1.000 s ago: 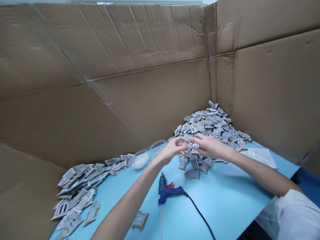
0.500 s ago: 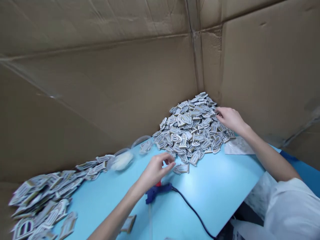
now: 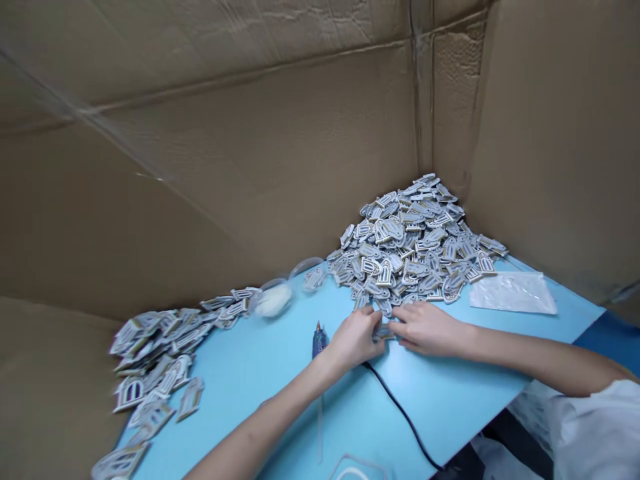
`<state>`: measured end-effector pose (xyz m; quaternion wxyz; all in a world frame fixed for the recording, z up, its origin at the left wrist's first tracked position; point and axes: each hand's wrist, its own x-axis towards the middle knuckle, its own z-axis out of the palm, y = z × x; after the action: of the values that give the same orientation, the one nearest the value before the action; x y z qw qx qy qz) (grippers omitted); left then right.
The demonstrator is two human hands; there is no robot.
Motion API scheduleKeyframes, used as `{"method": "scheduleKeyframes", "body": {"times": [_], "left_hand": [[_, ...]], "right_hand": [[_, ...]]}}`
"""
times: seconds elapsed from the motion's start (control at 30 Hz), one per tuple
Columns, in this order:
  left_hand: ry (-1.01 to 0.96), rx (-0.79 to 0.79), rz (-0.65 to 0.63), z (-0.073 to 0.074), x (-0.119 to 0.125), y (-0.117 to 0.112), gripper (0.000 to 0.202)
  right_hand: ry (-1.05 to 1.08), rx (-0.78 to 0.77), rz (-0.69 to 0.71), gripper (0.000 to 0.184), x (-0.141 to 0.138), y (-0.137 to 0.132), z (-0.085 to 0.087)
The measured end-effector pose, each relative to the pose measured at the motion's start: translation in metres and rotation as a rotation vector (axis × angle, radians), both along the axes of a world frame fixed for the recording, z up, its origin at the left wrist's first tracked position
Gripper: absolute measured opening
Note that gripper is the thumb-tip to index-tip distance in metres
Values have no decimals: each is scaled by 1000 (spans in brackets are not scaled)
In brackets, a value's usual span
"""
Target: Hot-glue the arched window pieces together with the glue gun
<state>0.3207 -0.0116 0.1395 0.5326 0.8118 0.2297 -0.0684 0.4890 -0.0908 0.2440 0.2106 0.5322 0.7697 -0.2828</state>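
My left hand (image 3: 356,338) is at the front edge of the large pile of small grey arched window-shaped pieces (image 3: 415,240). Its thumb and fingers are closed round one arched piece (image 3: 384,331), mostly covered by the fingers. From the other side, my right hand (image 3: 427,328) has its fingertips on the same piece. A dark blue hot glue gun (image 3: 319,341) lies just left of my left hand, its nozzle towards the pile, partly hidden by my wrist. A clear glue stick (image 3: 320,430) shows below the forearm.
A second heap of arched pieces (image 3: 150,353) lies along the left side. Near the back wall are a round dish with white material (image 3: 273,300) and a clear plastic bag (image 3: 514,293) at right. The black cord (image 3: 400,410) crosses the blue table (image 3: 270,360). Cardboard walls (image 3: 280,160) enclose it.
My right hand has come down from the pile's right side to the front, meeting my left hand at a piece. My left hand has moved right. The view has shifted left.
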Motion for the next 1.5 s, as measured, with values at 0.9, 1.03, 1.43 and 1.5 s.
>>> {"method": "scheduleKeyframes", "body": {"times": [0.9,1.03,1.43,1.5], "left_hand": [[326,-43,311,-20,-24,40,24],[251,-289,233,-6,-41,89,29],[-489,-559,686,49,92,226,64],[-519,-530,707,40,69,202,71]], "right_hand": [[58,515,80,21,36,22,-27],[164,449,80,22,39,12,-32],[133,290,82,18,36,7,-39],[149,280,90,17,36,6,-38]]}}
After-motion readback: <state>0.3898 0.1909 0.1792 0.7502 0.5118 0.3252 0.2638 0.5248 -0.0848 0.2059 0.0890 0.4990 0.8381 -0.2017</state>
